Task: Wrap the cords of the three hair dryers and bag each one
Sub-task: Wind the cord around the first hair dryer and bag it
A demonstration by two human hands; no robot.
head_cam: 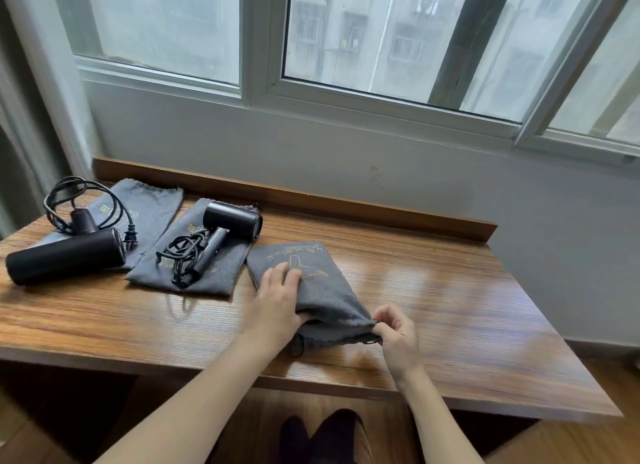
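Note:
Three grey cloth bags lie on the wooden table. The right bag bulges as if something is inside; its contents are hidden. My left hand presses flat on its left side. My right hand pinches the bag's open end by the black drawstring. The middle bag carries a black hair dryer with its cord bunched beside the handle. On the left bag rests another black hair dryer with a loosely looped cord and plug.
A raised wooden lip runs along the table's back edge below a white wall and window. A curtain hangs at the far left. My dark shoes show on the floor under the table's front edge.

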